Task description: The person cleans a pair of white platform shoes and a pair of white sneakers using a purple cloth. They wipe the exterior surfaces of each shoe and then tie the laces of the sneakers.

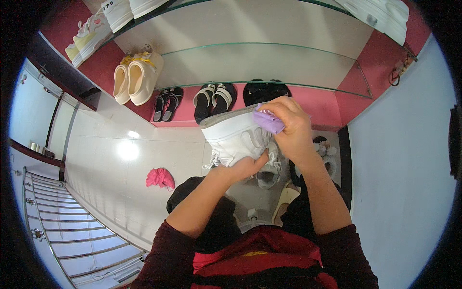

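A white lace-up sneaker [234,139] is held on its side in front of me, its grey sole edge turned towards the shelves. My left hand [242,169] grips it from below, around the upper near the laces. In my right hand [290,123] is a folded purple cloth [267,121], pressed against one end of the sneaker by the sole. The fingertips of the left hand are mostly hidden behind the shoe. Just beneath, a greyish-white sneaker [269,175] with laces rests on the floor.
Glass shelves [260,45] hold cream shoes [140,79] and white sneakers [382,18]. Black sandals [216,99] and dark fuzzy slippers [265,92] stand on the pink bottom ledge [319,108]. A pink cloth [160,178] lies on the tiles. Metal railing [72,220] runs at left, a pale wall [400,151] at right.
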Available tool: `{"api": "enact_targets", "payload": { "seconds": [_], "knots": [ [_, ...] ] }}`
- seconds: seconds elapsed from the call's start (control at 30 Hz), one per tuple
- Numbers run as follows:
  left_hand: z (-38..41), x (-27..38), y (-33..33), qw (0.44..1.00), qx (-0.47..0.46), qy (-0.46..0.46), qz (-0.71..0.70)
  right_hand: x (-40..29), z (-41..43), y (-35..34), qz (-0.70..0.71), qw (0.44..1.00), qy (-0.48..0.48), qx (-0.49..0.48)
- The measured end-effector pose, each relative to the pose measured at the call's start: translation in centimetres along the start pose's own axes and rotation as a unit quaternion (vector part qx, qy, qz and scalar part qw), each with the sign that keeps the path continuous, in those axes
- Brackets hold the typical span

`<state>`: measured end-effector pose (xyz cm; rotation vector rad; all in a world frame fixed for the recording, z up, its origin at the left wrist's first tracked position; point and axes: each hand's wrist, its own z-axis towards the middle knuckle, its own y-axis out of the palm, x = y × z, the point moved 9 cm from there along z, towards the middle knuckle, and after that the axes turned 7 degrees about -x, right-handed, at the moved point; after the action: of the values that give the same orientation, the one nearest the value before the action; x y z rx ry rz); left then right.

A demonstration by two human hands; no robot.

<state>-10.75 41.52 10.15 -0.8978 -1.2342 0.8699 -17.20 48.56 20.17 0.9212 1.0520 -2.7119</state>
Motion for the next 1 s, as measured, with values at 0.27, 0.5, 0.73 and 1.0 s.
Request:
{"api": "enact_targets", "payload": {
  "seconds": [0.27, 0.5, 0.73, 1.0],
  "knots": [
    [-0.8, 1.0, 1.1, 0.996, -0.031, 0.016, -0.076, -2.6, -0.8, 0.9, 0.117, 0.993, -0.021, -0.005],
    [-1.0, -2.1, 7.5, 0.953, -0.142, -0.044, -0.263, -6.5, -1.1, 1.2, 0.109, 0.988, -0.107, -0.026],
    [-1.4, -1.2, 4.0, 0.904, -0.185, -0.2, -0.328, -1.1, -1.5, -3.9, 0.197, 0.971, 0.066, 0.119],
    [-0.9, -3.4, 4.4, 0.901, -0.128, -0.196, -0.365, -1.1, -1.3, 3.4, 0.096, 0.987, 0.066, -0.114]
  ]
}}
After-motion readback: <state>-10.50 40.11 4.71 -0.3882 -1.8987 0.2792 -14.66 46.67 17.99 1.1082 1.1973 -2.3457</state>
